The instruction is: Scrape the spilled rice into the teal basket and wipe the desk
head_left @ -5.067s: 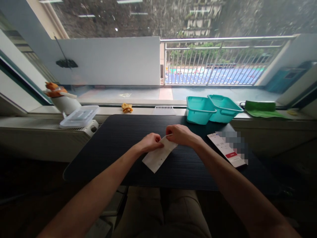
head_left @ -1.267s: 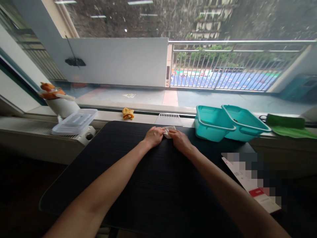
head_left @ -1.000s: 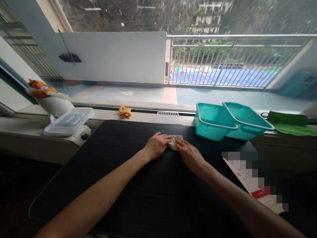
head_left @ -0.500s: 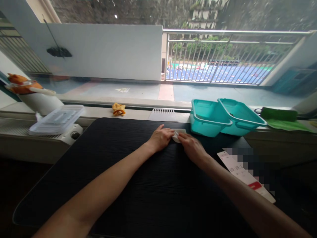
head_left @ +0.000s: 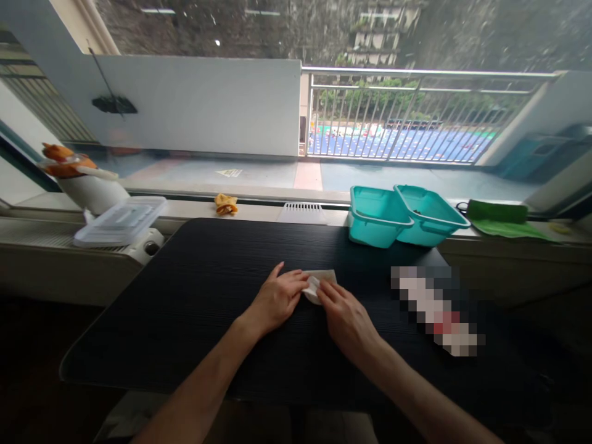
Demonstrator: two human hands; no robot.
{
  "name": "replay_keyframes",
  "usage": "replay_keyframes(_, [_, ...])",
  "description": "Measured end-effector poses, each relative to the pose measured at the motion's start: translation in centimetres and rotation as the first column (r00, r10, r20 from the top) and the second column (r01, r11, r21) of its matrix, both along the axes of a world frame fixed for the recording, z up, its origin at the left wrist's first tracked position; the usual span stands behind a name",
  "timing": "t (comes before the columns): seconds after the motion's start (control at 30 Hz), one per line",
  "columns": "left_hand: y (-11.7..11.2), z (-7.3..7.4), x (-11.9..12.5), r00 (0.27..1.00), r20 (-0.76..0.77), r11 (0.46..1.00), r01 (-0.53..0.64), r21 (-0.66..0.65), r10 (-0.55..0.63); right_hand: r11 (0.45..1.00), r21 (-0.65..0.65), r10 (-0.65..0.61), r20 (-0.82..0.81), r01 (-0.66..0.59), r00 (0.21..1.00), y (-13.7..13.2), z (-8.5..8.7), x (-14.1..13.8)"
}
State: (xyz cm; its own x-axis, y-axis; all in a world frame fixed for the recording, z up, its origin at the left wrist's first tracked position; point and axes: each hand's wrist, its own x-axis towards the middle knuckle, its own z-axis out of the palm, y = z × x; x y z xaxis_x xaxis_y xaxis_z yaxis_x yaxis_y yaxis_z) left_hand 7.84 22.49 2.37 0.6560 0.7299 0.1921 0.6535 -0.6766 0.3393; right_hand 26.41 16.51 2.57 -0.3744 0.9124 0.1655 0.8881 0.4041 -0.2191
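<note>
A small folded piece of white paper (head_left: 319, 282) lies on the black table (head_left: 198, 320), near its middle. My left hand (head_left: 276, 300) rests flat beside it, fingers stretched out and fingertips pressing on the paper's left edge. My right hand (head_left: 345, 317) comes in from the right, its fingertips pressing down on the same paper. Most of the paper is hidden under the two hands.
Two teal bins (head_left: 377, 216) stand at the table's far right edge by the window sill. A blurred strip-shaped card (head_left: 435, 308) lies right of my hands. A clear plastic lid (head_left: 121, 220), a white cup (head_left: 92, 188), an orange crumpled scrap (head_left: 226, 203) and a green cloth (head_left: 502, 219) are along the sill.
Five seconds ago the paper was a long strip held up between both hands; now it is folded small and pressed on the table. Since half a second ago the hands sit nearer to me.
</note>
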Motion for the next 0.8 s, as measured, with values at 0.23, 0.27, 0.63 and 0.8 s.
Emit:
replay_keyframes(0.23, [-8.8, -0.1, -6.0, 0.998, 0.051, 1.0, 0.02, -0.002, -0.02, 0.979, 0.159, 0.146, -0.096, -0.13, 0.985, -7.3, -1.9, -4.0])
replay_keyframes(0.27, [-8.6, -0.2, -6.2, 0.999, 0.043, 1.0, 0.003, 0.001, -0.003, 0.981, 0.142, 0.151, -0.116, -0.134, 0.982, -6.7, -1.8, -4.3])
replay_keyframes(0.63, [-5.5, -0.2, -6.2, 0.996, 0.013, 0.995, -0.085, 0.053, 0.084, 0.996, 0.067, 0.066, -0.141, -0.057, 0.988, -3.6, -0.1, -6.3])
replay_keyframes(0.8, [-13.0, -0.9, -9.7, 1.0, 0.016, 0.987, -0.012, 0.163, 0.009, 0.982, 0.161, 0.131, -0.194, -0.1, 0.972, -10.6, -2.1, -8.0])
